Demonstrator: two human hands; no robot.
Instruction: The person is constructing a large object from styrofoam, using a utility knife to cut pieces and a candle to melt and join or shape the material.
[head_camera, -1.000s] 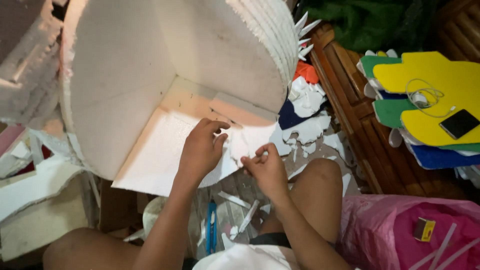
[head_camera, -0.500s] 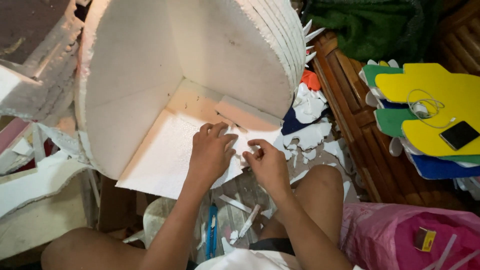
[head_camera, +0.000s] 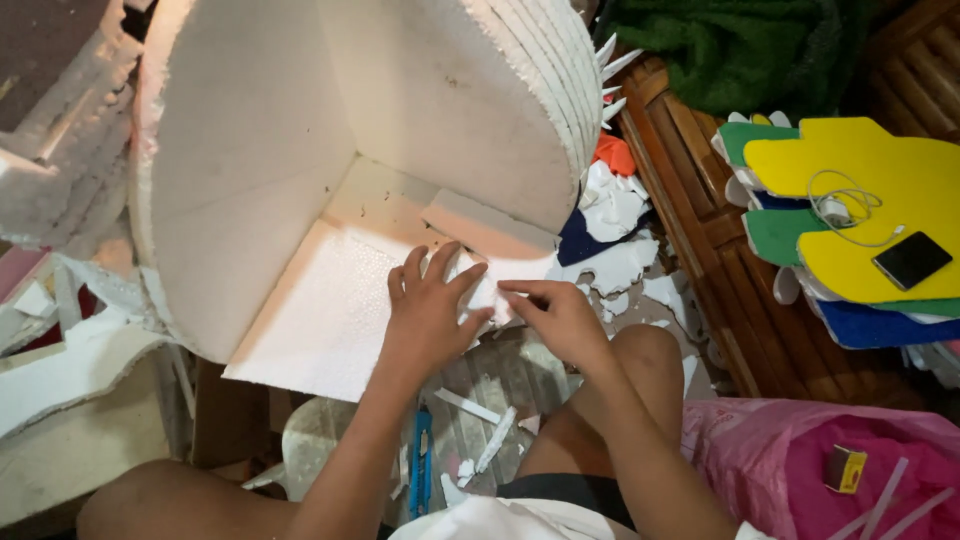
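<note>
Styrofoam sheet (head_camera: 330, 310) lies flat at frame centre under the big foam form (head_camera: 400, 120). Left hand (head_camera: 430, 310) presses it, fingers spread — right hand (head_camera: 560, 315) seemingly pinches its edge. Fitting step; next calls for steady pressure.

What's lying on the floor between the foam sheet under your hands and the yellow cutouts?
In the head view, white foam scraps and a brown wooden bench lie between the foam sheet and the yellow cutouts.

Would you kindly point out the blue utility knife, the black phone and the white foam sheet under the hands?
blue utility knife (head_camera: 420, 470), head view, mid handle.
black phone (head_camera: 911, 259), head view, screen centre.
white foam sheet (head_camera: 325, 315), head view, bare flat surface.
</note>
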